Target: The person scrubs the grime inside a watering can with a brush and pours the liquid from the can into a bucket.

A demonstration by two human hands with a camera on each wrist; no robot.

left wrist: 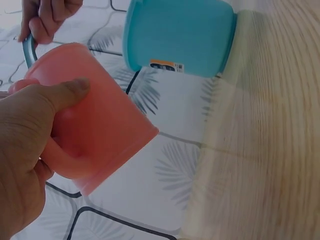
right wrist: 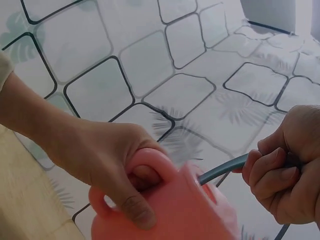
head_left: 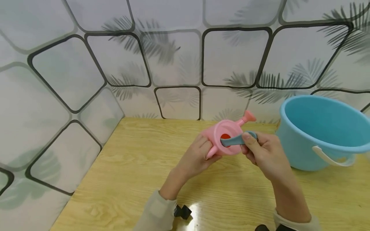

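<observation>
By the left hand (head_left: 196, 157), a pink watering can (head_left: 216, 134) is gripped, just right of frame centre; by the right hand (head_left: 267, 155), a blue-grey utensil (head_left: 233, 140), possibly a spoon, is held, dipped inside. At right, a blue bucket (head_left: 306, 144) is set on the tabletop (head_left: 138, 160).

Pink watering can (left wrist: 102, 117) (leaf-patterned white wall (head_left: 231, 57))
</observation>
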